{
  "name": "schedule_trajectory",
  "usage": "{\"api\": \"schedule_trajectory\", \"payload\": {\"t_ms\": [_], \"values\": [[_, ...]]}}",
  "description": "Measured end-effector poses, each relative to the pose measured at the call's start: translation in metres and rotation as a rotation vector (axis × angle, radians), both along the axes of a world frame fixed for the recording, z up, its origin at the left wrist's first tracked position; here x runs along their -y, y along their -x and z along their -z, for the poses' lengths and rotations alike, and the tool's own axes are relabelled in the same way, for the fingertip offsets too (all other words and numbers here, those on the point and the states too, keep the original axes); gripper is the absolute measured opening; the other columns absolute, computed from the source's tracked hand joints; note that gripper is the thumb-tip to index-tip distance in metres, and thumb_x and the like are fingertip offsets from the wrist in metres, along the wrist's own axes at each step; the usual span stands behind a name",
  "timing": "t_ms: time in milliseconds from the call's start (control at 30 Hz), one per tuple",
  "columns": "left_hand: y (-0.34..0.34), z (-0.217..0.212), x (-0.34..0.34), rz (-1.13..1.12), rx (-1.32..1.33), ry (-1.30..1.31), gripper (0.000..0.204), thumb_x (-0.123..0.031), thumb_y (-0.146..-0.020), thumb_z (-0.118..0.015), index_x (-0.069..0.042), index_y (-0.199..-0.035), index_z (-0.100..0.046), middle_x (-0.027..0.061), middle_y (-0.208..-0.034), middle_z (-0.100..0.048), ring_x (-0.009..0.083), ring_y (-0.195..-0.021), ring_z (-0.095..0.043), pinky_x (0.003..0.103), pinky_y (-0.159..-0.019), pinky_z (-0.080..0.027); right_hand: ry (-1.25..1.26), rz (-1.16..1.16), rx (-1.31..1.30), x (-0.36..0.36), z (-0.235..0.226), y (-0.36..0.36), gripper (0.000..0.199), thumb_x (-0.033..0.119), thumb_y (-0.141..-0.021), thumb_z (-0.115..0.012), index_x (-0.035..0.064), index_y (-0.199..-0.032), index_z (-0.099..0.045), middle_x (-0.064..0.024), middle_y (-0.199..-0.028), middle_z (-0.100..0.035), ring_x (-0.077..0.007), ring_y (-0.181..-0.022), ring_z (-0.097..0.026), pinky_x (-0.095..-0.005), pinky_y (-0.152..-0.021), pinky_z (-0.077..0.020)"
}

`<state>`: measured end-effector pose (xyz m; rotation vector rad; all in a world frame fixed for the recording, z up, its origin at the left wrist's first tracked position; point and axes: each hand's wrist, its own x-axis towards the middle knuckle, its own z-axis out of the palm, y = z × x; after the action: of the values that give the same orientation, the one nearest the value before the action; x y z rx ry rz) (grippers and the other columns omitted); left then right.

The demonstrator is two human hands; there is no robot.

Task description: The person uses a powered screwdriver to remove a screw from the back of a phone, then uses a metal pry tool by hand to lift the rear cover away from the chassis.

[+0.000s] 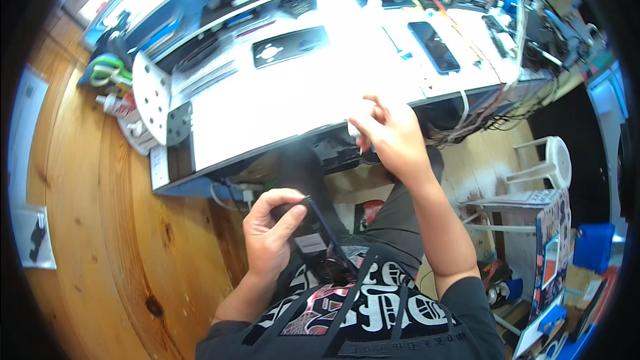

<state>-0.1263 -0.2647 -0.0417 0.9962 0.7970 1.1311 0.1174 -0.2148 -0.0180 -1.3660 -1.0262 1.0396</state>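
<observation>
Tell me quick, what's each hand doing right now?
Left hand: closed on a thin dark rectangular device.
Right hand: pinching a small white piece at the white workbench edge.

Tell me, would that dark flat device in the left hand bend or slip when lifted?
The dark flat device looks like a thin rigid slab, so probably stiff. The left hand pinches it by one edge, so it's likely light. Its smooth face may be slippery.

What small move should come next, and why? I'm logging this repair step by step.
Probably bring the right hand down to the dark flat device in the left hand's grip. The right hand pinches a small white piece at the white worktop edge, apart from the device.
</observation>
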Motion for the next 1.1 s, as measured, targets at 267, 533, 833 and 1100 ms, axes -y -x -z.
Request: {"api": "schedule_trajectory", "payload": {"t_ms": [267,533,833,1100], "values": [[-0.006,-0.003,-0.003,-0.049,0.001,-0.041,0.014,0.007,-0.09,-0.069,0.0,-0.103,-0.069,0.0056,-0.104,-0.068,0.0112,-0.095,-0.063,0.024,-0.087,-0.049,-0.195,0.408,1.059,-0.042,0.023,-0.115,0.034,0.025,-0.085,-0.075,-0.0027,-0.104,-0.072,-0.0203,-0.098,-0.068,-0.0346,-0.087,-0.066,-0.0417,-0.081,-0.0526],[-0.003,0.004,-0.004,-0.092,0.026,0.051,0.014,0.006,-0.091,-0.068,0.001,-0.103,-0.07,0.0051,-0.102,-0.069,0.0097,-0.093,-0.063,0.023,-0.085,-0.049,-0.233,0.352,1.301,-0.019,0.004,-0.144,0.023,0.023,-0.096,-0.061,0.0026,-0.1,-0.07,-0.022,-0.096,-0.071,-0.0417,-0.095,-0.067,-0.048,-0.081,-0.0522],[0.001,0.012,-0.005,-0.135,0.059,0.063,0.014,0.007,-0.092,-0.065,0.0,-0.104,-0.069,0.0061,-0.103,-0.07,0.011,-0.092,-0.064,0.024,-0.085,-0.05,0.467,-0.139,0.396,0.115,0.096,-0.147,0.022,0.001,-0.089,-0.067,0.0036,-0.111,-0.065,-0.0024,-0.082,-0.065,-0.0105,-0.076,-0.06,-0.0282,-0.069,-0.0499],[0.0,0.023,-0.007,-0.1,0.002,0.025,0.013,0.002,-0.097,-0.06,0.0,-0.106,-0.068,0.0069,-0.106,-0.069,0.0116,-0.095,-0.065,0.025,-0.089,-0.051,0.078,0.205,1.28,0.178,0.167,-0.098,0.039,0.034,-0.084,-0.078,0.0037,-0.107,-0.071,-0.0135,-0.1,-0.063,-0.0306,-0.092,-0.06,-0.0392,-0.08,-0.0504]]}}
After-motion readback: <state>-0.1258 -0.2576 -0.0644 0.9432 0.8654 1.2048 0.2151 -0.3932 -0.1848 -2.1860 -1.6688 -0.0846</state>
